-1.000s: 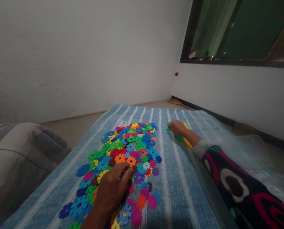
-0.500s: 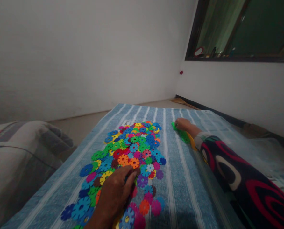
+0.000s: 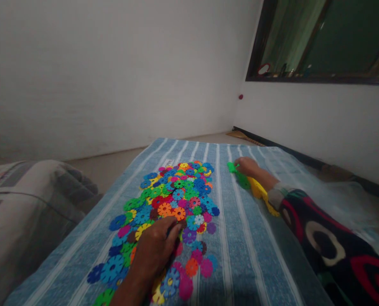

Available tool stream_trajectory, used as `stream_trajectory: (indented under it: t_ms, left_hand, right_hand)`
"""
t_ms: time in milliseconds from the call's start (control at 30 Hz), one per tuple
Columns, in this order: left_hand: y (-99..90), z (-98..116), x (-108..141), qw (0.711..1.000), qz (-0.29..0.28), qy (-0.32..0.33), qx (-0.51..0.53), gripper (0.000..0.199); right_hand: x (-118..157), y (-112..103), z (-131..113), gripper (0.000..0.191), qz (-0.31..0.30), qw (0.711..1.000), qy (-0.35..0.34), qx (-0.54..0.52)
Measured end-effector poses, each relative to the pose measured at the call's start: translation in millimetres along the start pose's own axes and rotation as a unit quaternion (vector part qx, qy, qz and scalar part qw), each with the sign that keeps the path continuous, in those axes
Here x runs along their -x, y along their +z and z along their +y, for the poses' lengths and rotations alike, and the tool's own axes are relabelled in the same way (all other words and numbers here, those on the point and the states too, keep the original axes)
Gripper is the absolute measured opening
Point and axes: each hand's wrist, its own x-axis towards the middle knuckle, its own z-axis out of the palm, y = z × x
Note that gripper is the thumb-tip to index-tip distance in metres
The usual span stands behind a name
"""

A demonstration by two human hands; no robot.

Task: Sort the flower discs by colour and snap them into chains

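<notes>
A long pile of notched plastic discs (image 3: 178,194), flower-like and in many colours, lies on the striped cloth. My left hand (image 3: 156,244) rests on the near part of the pile, thumb and fingers closed by a brown disc (image 3: 182,223); what they hold, if anything, is hidden. To the right, a row of yellow discs (image 3: 258,188) and green discs (image 3: 243,181) lies apart from the pile. My right hand (image 3: 248,166) is at the far end of this row, its curled fingers closed on a green disc (image 3: 231,167).
The blue-and-white striped cloth (image 3: 240,238) covers the raised surface. Clear plastic (image 3: 339,195) lies along its right side. A draped grey cloth (image 3: 43,212) is at the left. White walls (image 3: 128,76) and a dark-framed window (image 3: 304,78) stand beyond.
My right forearm has swung slightly right, uncovering more of the yellow discs, while the hand stays by the green end. My left hand has hardly moved. The view has shifted slightly.
</notes>
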Motion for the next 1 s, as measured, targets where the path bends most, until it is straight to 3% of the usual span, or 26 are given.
stream_trajectory:
  t_ms: [233, 367, 733, 1000]
  left_hand:
    - [-3.5, 8, 0, 0.999, -0.043, -0.008, -0.013, 0.033]
    - [-2.0, 6, -2, 0.999, -0.045, -0.006, -0.012, 0.033]
    - [-4.4, 6, 0, 0.999, -0.050, -0.014, -0.005, 0.028]
    - [-1.7, -1, 0, 0.998, -0.058, -0.009, -0.001, 0.029]
  right_hand:
    - [74, 20, -66, 0.028, -0.012, 0.994, -0.106, -0.031]
    - [92, 33, -93, 0.026, 0.010, 0.983, -0.181, -0.019]
    - [42, 52, -66, 0.031, 0.062, 0.992, -0.107, 0.010]
    - [11, 78, -59, 0.051, 0.098, 0.994, -0.050, -0.011]
